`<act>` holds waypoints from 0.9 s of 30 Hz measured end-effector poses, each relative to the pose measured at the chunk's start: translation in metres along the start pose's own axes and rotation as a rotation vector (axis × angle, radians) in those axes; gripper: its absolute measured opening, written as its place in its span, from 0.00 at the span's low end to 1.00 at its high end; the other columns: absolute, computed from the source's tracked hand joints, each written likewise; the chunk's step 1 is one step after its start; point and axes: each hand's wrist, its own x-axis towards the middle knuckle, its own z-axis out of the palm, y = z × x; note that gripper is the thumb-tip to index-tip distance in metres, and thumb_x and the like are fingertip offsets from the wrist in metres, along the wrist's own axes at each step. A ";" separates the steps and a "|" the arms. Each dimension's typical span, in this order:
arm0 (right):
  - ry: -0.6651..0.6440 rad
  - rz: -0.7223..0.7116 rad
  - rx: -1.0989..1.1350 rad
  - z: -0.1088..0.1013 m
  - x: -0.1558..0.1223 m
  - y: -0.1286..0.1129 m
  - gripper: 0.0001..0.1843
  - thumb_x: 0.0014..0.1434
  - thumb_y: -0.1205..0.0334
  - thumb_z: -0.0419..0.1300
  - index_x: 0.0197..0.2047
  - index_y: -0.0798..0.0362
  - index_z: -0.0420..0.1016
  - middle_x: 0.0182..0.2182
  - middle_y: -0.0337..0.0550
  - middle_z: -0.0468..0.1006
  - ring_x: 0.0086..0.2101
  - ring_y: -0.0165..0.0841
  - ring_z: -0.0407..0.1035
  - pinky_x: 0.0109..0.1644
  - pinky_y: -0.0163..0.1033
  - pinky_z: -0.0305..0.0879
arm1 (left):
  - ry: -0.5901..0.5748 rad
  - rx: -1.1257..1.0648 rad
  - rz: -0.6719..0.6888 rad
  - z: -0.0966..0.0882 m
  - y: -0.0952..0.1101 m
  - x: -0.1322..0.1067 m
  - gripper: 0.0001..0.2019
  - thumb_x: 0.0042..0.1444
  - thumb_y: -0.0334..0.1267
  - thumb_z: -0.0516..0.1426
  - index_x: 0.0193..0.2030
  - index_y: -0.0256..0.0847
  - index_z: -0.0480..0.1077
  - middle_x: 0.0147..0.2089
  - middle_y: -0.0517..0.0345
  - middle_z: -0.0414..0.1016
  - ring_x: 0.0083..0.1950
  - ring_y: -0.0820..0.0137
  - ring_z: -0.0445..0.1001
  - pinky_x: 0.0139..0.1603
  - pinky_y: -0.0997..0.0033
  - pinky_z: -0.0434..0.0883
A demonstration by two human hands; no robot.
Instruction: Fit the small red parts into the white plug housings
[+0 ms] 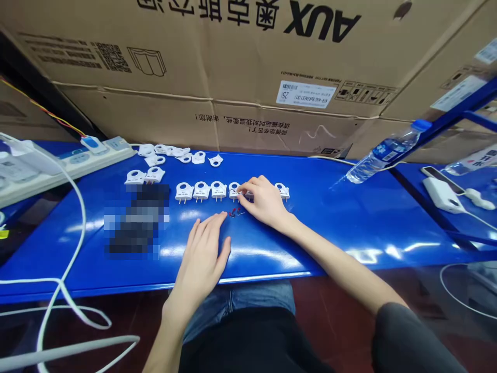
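Several white ring-shaped plug pieces with two metal prongs stand in a row on the blue table; one plug piece [218, 189] is left of the centre. My right hand [264, 201] is over the right part of this row, thumb and forefinger pinched at another plug piece [233, 188]. Whatever lies between those fingertips is too small to make out, and the hand partly covers the plugs behind it. Small red-and-black parts [234, 212] lie just in front of the row. Beside them, my left hand [204, 254] rests flat with its fingers stretched out, holding nothing.
More white plug pieces [199, 157] lie at the back left. A blurred-out dark object [137, 223] is left of my hands. A power strip [83, 160] and white cables [75, 248] run along the left. A water bottle [384, 153] leans at the right; a large cardboard box [233, 67] stands behind.
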 end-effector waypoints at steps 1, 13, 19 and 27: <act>0.013 -0.005 0.003 -0.001 0.001 -0.002 0.10 0.72 0.60 0.60 0.49 0.51 0.83 0.43 0.44 0.82 0.45 0.40 0.69 0.49 0.43 0.63 | 0.002 0.000 -0.001 0.000 0.000 0.000 0.23 0.73 0.41 0.48 0.73 0.43 0.58 0.68 0.45 0.73 0.71 0.55 0.70 0.76 0.40 0.61; -0.069 -0.135 -0.062 0.016 0.030 -0.021 0.11 0.71 0.60 0.61 0.49 0.54 0.83 0.48 0.49 0.79 0.47 0.41 0.66 0.49 0.44 0.64 | 0.051 -0.057 -0.040 -0.001 0.001 -0.001 0.26 0.72 0.42 0.52 0.74 0.42 0.54 0.72 0.41 0.66 0.74 0.51 0.64 0.73 0.41 0.66; -0.033 -0.198 0.046 -0.009 0.010 -0.028 0.09 0.68 0.59 0.63 0.46 0.53 0.83 0.44 0.45 0.80 0.44 0.38 0.66 0.48 0.42 0.64 | 0.198 -0.158 -0.154 -0.005 0.000 -0.002 0.27 0.71 0.43 0.54 0.74 0.43 0.56 0.72 0.41 0.65 0.73 0.51 0.64 0.72 0.41 0.68; -0.233 -0.359 0.120 -0.023 -0.026 -0.033 0.09 0.65 0.57 0.66 0.45 0.52 0.81 0.42 0.46 0.79 0.44 0.39 0.69 0.48 0.43 0.67 | 0.229 -0.164 -0.206 -0.006 -0.006 -0.002 0.16 0.71 0.44 0.52 0.61 0.45 0.68 0.63 0.46 0.74 0.67 0.53 0.71 0.68 0.43 0.70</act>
